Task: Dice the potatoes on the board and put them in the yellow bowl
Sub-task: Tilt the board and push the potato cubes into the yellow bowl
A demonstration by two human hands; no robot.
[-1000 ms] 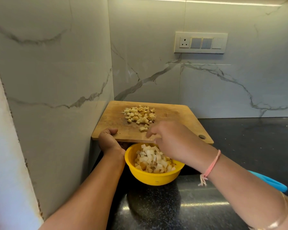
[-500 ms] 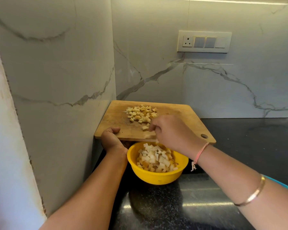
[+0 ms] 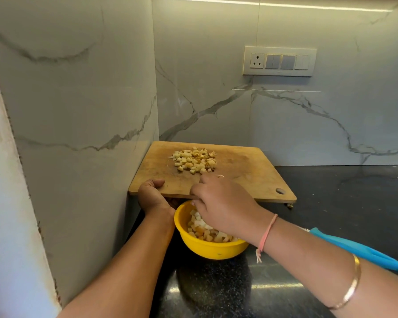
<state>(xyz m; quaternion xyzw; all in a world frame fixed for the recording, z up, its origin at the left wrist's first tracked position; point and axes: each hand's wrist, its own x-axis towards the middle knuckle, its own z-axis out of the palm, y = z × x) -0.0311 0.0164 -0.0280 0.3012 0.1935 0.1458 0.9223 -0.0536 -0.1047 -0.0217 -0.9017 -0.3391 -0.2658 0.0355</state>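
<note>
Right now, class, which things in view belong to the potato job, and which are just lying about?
In the job: wooden board, potato dice on it, yellow bowl part-filled with dice, left hand gripping the board's near edge, right hand at that edge above the bowl.
Lying about: blue handle on the counter, switch panel on the wall.

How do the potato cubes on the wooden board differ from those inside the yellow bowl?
The loose potato cubes on the rectangular wooden cutting board lie in a thin, fully visible layer; the heaped potato cubes in the round yellow plastic bowl sit deeper, partly hidden by the right hand. The loose ones look yellow-brown; many heaped ones look whiter. Both are small dice of similar size.
</note>
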